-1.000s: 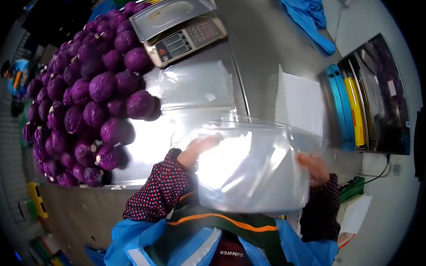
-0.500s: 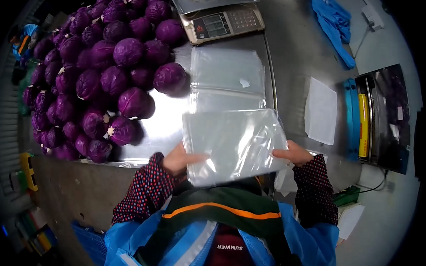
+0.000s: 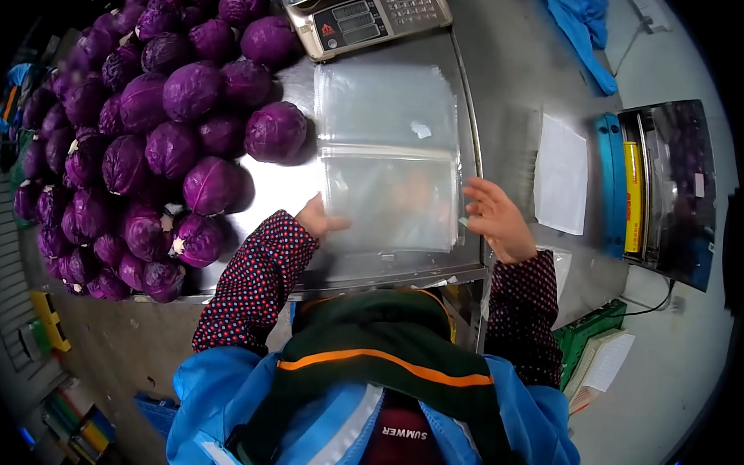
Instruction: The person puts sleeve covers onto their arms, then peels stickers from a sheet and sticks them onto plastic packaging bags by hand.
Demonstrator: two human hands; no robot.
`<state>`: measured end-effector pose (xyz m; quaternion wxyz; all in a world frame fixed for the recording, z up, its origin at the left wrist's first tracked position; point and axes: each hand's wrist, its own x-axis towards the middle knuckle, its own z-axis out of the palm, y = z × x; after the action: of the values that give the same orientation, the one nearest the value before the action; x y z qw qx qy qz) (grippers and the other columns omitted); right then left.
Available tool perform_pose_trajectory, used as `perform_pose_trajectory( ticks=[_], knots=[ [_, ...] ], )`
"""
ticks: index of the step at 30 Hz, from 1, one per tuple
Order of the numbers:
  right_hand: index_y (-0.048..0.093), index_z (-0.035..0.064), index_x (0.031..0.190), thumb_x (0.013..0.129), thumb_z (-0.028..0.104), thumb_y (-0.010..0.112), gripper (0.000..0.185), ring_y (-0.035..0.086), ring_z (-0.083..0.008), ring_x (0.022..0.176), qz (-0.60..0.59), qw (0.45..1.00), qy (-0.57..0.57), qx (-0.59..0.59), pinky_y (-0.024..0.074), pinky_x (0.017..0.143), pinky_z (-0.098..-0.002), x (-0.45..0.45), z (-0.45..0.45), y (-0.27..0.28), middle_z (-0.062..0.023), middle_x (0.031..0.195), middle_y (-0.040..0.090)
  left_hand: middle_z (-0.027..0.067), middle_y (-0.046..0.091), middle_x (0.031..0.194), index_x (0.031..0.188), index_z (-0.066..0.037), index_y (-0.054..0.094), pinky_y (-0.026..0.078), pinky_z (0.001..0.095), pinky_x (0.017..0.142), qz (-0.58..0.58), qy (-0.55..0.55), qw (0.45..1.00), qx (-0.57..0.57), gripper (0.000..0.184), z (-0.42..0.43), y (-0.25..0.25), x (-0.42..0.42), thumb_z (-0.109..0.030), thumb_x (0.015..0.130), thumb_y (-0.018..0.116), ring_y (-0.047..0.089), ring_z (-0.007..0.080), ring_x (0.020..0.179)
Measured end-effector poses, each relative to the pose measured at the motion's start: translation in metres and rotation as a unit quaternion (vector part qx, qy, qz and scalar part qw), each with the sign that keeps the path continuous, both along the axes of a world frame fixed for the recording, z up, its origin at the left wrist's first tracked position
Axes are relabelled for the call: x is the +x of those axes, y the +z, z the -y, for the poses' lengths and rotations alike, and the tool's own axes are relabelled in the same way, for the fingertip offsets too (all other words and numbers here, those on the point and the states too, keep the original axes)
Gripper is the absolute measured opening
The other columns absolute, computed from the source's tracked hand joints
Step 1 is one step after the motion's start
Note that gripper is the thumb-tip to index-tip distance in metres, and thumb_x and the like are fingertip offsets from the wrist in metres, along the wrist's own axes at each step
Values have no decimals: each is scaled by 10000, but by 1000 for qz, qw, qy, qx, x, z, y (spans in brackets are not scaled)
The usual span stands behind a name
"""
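Note:
A stack of clear plastic bags (image 3: pixel 389 204) lies flat on the metal table, against a second stack of similar bags (image 3: pixel 385 102) just behind it. At the near stack's left edge is my left hand (image 3: pixel 320 218), its thumb stretched over the plastic and the fingers apart. Beside the right edge, my right hand (image 3: pixel 497 220) is raised with spread, slightly bent fingers and nothing held in them. A small white scrap (image 3: pixel 422 131) rests on the far stack.
Many purple cabbages (image 3: pixel 192 91) are heaped on the table's left. A digital scale (image 3: pixel 367 23) stands at the back. To the right are a white sheet (image 3: pixel 561 173), a yellow box (image 3: pixel 633 196) and blue cloth (image 3: pixel 580 27). The table's front edge (image 3: pixel 386 284) runs before me.
The stack of bags that both hands held near my body now lies on the table behind its front edge. Both hands have moved forward and let go of it.

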<state>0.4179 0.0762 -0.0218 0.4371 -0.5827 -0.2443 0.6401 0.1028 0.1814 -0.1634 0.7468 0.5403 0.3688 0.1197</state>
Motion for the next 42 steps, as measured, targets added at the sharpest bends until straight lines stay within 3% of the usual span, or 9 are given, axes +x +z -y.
perform_pose_trajectory(
  ticks=[4, 7, 13, 24, 27, 29, 33, 37, 42],
  knots=[
    [513, 50, 1159, 666, -75, 576, 512, 457, -136, 900, 88, 989, 117, 28, 429, 785, -243, -22, -47, -28, -71, 1076, 510, 185, 483, 1122, 1333, -3, 243, 384, 403, 919, -343, 53, 887, 304, 889, 15, 66, 12, -159, 636, 771, 453, 314, 1070],
    [570, 72, 1067, 669, -60, 586, 420, 477, -174, 918, 186, 970, 156, 24, 441, 787, -273, -32, -70, -84, -83, 1042, 527, 144, 472, 1125, 1303, -95, 376, 381, 384, 880, -172, -58, 807, 562, 872, 0, 68, 3, -144, 540, 796, 446, 299, 1050],
    [598, 117, 989, 600, 17, 640, 404, 464, -318, 1012, 653, 732, 60, 182, 349, 887, -408, -30, -59, -129, -117, 1011, 539, 43, 517, 1005, 924, -154, 576, 343, 350, 813, -131, -237, 829, 489, 401, -29, -4, 5, -303, 595, 751, 475, 235, 931],
    [523, -6, 1091, 865, 188, 548, 299, 567, -138, 831, 317, 933, -164, -30, 454, 735, -251, 14, 37, -153, -84, 942, 604, 51, 575, 837, 874, -131, 624, 368, 386, 788, -78, -156, 794, 582, 229, -24, -3, 26, -265, 698, 685, 509, 252, 885],
    [523, -16, 1103, 882, 203, 515, 311, 551, -161, 897, 311, 925, -218, -17, 432, 795, -254, -5, 51, -162, -105, 992, 587, 50, 583, 822, 887, -118, 617, 414, 323, 702, -9, -114, 934, 340, 150, -36, -14, 27, -210, 772, 645, 536, 214, 743],
    [507, -12, 1124, 883, 188, 509, 313, 543, -164, 915, 302, 918, -251, -51, 427, 810, -262, -12, 51, -146, -111, 1019, 576, 28, 579, 802, 928, -78, 594, 412, 260, 608, 72, 226, 969, 75, 146, -51, 26, 46, -193, 840, 586, 522, 154, 634],
    [469, 8, 1169, 870, 163, 522, 341, 537, -175, 933, 319, 895, -310, 39, 433, 804, -276, 4, 55, -113, -138, 1103, 523, -22, 460, 693, 985, -20, 542, 353, 216, 573, 147, 542, 820, 109, 176, -72, 160, 82, -168, 903, 493, 393, 63, 611],
    [397, 35, 1229, 737, 135, 621, 550, 402, -308, 1133, 701, 662, -264, 40, 321, 944, -430, 56, 48, -85, -171, 1237, 378, 115, 601, 809, 878, 34, 591, 445, 295, 607, 414, -11, 889, 197, 189, 32, 259, 101, -53, 887, 424, 565, 182, 693],
    [523, 142, 1170, 756, 191, 604, 425, 438, -282, 1126, 671, 713, -156, -127, 263, 977, -474, 135, 60, -119, -104, 1130, 538, 234, 589, 954, 916, 101, 583, 472, 361, 601, 600, -233, 761, 80, 188, 69, 308, 137, -56, 882, 484, 584, 300, 738]
  ],
)
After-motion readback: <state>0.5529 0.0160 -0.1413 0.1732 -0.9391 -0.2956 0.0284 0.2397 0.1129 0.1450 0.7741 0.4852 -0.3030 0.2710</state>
